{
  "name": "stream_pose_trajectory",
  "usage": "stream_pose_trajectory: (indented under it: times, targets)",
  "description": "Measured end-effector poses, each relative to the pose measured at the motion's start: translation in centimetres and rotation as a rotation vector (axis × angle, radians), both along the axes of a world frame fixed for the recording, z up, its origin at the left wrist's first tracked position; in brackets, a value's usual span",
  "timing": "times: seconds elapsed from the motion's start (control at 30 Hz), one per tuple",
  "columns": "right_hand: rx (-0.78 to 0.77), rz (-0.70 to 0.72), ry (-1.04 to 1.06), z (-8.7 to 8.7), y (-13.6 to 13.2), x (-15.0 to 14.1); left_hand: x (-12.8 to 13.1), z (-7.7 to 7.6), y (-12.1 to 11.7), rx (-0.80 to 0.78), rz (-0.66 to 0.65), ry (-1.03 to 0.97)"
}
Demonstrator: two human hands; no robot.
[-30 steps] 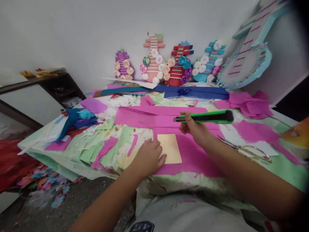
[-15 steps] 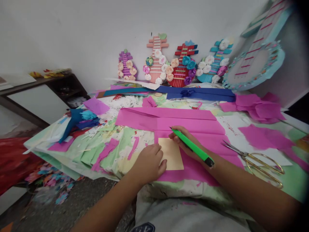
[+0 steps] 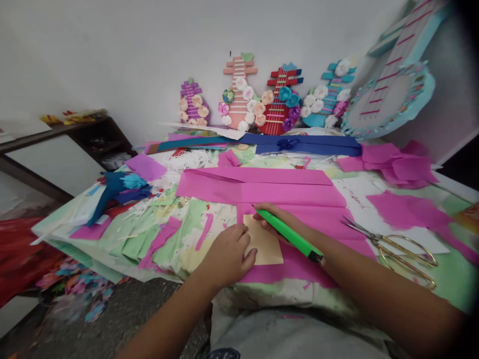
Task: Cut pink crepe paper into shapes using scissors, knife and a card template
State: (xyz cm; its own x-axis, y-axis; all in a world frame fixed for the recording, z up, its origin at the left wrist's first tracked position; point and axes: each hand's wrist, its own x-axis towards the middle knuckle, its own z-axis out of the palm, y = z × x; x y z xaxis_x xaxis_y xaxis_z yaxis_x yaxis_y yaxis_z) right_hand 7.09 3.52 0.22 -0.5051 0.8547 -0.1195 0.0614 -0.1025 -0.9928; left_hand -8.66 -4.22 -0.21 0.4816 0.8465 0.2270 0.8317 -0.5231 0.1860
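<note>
A cream paper square [image 3: 264, 247] lies on a large sheet of pink crepe paper [image 3: 303, 194]. My left hand [image 3: 232, 252] rests on the square's left edge, its thumb spread from its fingers, gripping nothing. In my right hand [image 3: 273, 219] is a green utility knife [image 3: 288, 233] with a black end, held like a pen. The hand is at the square's top edge, near its upper left corner; the knife's tip points left, and I cannot tell if it touches the paper. Gold-handled scissors [image 3: 392, 249] lie to the right of my right forearm.
Pink scraps [image 3: 398, 162] are heaped at the right, over a white sheet [image 3: 355, 194]. A folded blue sheet [image 3: 307, 144] lies along the back. Several flower-trimmed paper lutes [image 3: 277, 107] lean on the wall. White shreds [image 3: 189, 162] and cut strips litter the left side.
My right hand and the knife have shifted left along the square's top edge, toward its upper left corner. My left hand stays on the paper. The view has shifted slightly.
</note>
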Motion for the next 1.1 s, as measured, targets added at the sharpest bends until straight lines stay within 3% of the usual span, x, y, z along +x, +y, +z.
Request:
stream_pose_trajectory:
  times: [0.1, 0.27, 0.47, 0.57, 0.67, 0.73, 0.8, 0.93, 1.1]
  targets:
    - [-0.275, -0.048, 0.042, 0.4, 0.1, -0.5, 0.0, -0.1, 0.0, -0.009, 0.011, -0.030]
    - [-0.272, -0.056, 0.078, 0.6, 0.3, -0.2, 0.0, 0.1, -0.1, -0.053, 0.019, -0.065]
    - [0.032, 0.055, 0.032, 0.2, 0.0, 0.5, 0.0, 0.2, 0.0, -0.063, 0.022, -0.074]
    - [0.284, 0.048, -0.039, 0.2, -0.4, 1.0, -0.1, 0.2, 0.1, -0.050, 0.002, -0.076]
    - [0.490, -0.065, -0.052, 0.7, -0.6, 1.6, -0.1, 0.2, 0.2, -0.049, -0.022, -0.051]
    - [0.541, -0.201, -0.078, 1.4, -0.2, 1.8, 0.0, 0.4, 0.3, -0.078, -0.019, -0.034]
    - [0.573, -0.242, -0.108, 2.3, 0.4, 1.8, 0.0, 0.6, 0.4, -0.100, -0.018, -0.025]
    - [0.417, -0.034, -0.106, 3.5, 2.0, 0.6, 0.5, 1.3, 0.6, -0.103, -0.021, 0.005]
    - [0.151, 0.058, -0.072, 2.2, 4.0, -1.1, 1.7, 1.6, 0.8, -0.064, 0.009, 0.070]
